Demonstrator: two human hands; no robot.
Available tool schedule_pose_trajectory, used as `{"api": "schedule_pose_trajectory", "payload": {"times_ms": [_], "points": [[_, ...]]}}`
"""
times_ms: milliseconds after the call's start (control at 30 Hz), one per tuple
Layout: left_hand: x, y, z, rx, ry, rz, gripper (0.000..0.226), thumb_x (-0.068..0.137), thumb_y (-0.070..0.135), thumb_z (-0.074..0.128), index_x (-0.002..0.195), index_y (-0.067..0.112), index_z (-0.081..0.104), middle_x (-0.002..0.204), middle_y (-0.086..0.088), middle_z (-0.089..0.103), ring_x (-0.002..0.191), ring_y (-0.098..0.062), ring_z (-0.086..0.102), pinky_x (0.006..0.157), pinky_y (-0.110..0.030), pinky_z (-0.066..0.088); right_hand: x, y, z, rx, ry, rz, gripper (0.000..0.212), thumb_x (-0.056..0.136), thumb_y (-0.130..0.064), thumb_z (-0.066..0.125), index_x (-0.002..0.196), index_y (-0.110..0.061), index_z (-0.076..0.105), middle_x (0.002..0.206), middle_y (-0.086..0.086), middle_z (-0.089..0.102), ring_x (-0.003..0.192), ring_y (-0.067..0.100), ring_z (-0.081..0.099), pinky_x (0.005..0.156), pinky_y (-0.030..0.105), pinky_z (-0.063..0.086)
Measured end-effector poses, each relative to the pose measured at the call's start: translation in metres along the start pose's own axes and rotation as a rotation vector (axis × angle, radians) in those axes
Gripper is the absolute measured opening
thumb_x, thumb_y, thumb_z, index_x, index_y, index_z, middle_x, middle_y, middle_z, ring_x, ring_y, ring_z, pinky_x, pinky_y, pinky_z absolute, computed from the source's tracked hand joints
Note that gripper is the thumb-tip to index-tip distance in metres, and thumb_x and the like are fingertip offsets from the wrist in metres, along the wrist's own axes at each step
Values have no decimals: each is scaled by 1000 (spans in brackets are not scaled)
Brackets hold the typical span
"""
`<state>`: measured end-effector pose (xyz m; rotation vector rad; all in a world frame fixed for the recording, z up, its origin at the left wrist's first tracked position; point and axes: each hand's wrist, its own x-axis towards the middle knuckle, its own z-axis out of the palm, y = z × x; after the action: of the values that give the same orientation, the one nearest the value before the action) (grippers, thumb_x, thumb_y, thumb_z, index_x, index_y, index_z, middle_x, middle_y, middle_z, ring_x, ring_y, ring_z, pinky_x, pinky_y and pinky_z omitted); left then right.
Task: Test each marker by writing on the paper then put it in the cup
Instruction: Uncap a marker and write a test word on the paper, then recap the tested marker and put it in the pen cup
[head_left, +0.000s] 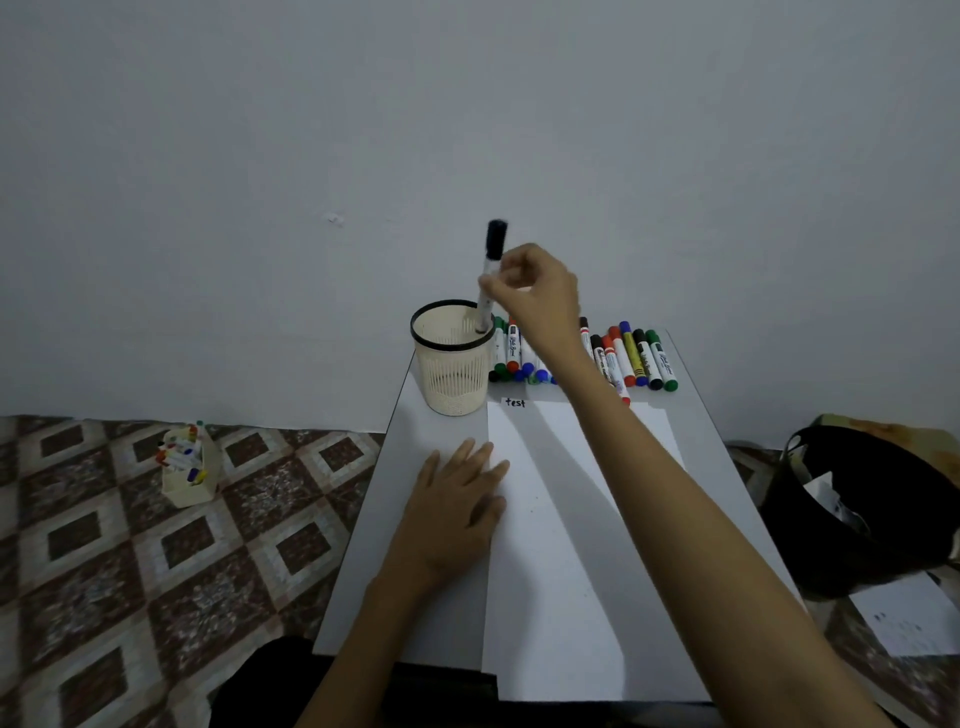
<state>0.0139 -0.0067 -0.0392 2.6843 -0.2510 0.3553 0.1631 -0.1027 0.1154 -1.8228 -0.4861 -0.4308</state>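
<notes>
A black-capped marker (491, 270) stands nearly upright with its lower end inside the cream mesh cup (453, 364) at the table's far left. My right hand (535, 296) pinches the marker's barrel just above the cup's rim. My left hand (457, 499) lies flat on the left edge of the white paper (561, 545), which bears the word "test" near its top left corner. A row of several capped markers (628, 358) in black, red, blue and green lies along the far edge of the table, partly hidden behind my right wrist.
The small grey table (415, 597) stands against a white wall. On the patterned floor to the left sits a cream holder with coloured markers (188, 465). To the right are a black bag (862, 504) and a loose sheet (904, 618).
</notes>
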Motion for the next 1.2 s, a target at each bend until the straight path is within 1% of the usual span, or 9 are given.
{"api": "schedule_pose_trajectory", "payload": {"times_ms": [100,233,433,567,767,933,1033,1100,1200], "points": [[0,-2,1,-56,47,9,65,82,55,22,137,27,43,150,7,30,136,2,5,117,-40,0,-1,13,16,-152,-121,46,21,81,-33,72,90,-15,67,97,-2,66,93,14,60,82,37,51],[0,-6,4,-155,118,8,61,79,55,35,128,23,54,143,6,41,134,2,15,116,-37,4,-2,19,25,-260,-195,86,24,79,-28,74,90,-8,68,116,12,58,108,24,54,82,34,45],[0,-7,4,-236,173,9,55,75,54,48,116,20,62,136,5,50,131,0,27,115,-39,10,-3,25,27,-200,-195,142,20,79,-15,73,94,-1,71,109,16,64,102,27,59,77,29,44],[-1,-6,2,-241,164,7,55,75,54,47,115,19,62,136,4,50,131,-2,30,116,-42,11,-4,26,23,-146,-168,134,17,81,-11,69,95,-1,71,109,13,65,94,17,57,77,25,42],[-2,-4,0,-268,169,0,55,73,54,48,112,19,62,135,4,51,130,-4,34,116,-41,11,-7,46,-1,-63,-27,143,19,85,-20,65,102,-11,66,107,7,65,95,18,60,84,34,51],[-1,-4,1,-285,189,0,55,70,54,50,110,19,64,133,2,53,127,-2,36,115,-40,11,-22,100,-55,-305,159,347,21,85,-11,60,105,-10,68,108,6,68,96,21,62,71,29,44],[-1,-3,0,-290,188,3,56,70,54,50,110,18,64,133,1,53,127,-4,37,115,-41,11,-35,128,-87,-557,281,452,34,85,-5,57,118,-10,64,122,13,58,111,31,52,80,38,46],[-1,-4,-1,-283,186,7,56,70,54,50,110,18,64,133,1,53,127,-5,38,115,-41,11,-43,141,-103,-698,247,489,39,88,-6,56,126,-8,57,128,17,51,116,34,45,90,43,42],[-1,-5,0,-285,189,12,54,71,54,52,109,19,64,132,1,54,126,-5,39,115,-43,12,-49,153,-112,-753,187,489,35,94,-10,53,128,-4,55,125,19,54,115,33,45,90,42,41]]}}
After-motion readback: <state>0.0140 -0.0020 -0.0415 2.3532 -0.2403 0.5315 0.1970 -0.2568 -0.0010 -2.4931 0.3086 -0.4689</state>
